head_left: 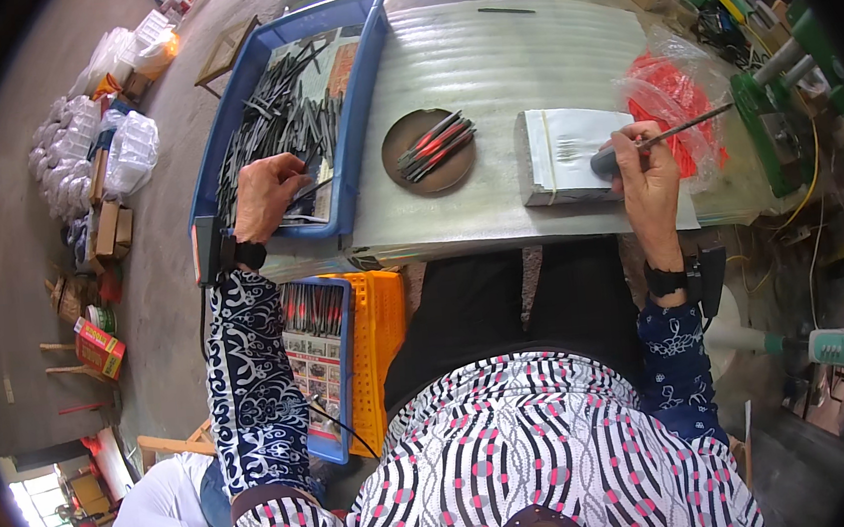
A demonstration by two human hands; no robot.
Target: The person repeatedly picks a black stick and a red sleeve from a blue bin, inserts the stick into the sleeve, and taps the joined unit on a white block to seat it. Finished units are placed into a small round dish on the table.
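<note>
Bags of clear plastic (126,149) sit piled on the grey floor at far left, w/ small cardboard boxes (108,226) beside them. Next over, a big blue plastic tray (354,119) on the table's left end holds a heap of thin dark grey metal rods (274,116). Left hand (263,192) reaches into that tray at its near edge, fingers curled tog. around one or two rods; grip itself partly hidden, so can't tell how tight. Below the table edge, a smaller blue tray (322,358) w/ more rods rests by an orange plastic crate (380,332). Mid-table, on the pale corrugated plastic sheet (505,65), a round brown dish (427,153) carries a few red-and-dark rods (437,144). Just right of it, a grey block w/ white paper on top (568,155). Right hand (647,175) rests at the block's right edge, fingers clamped on a dark-handled thin metal tool (657,139), shaft pointing up-right. Behind the hand, a clear bag of red parts (673,91); far right, a green machine (779,102).
</note>
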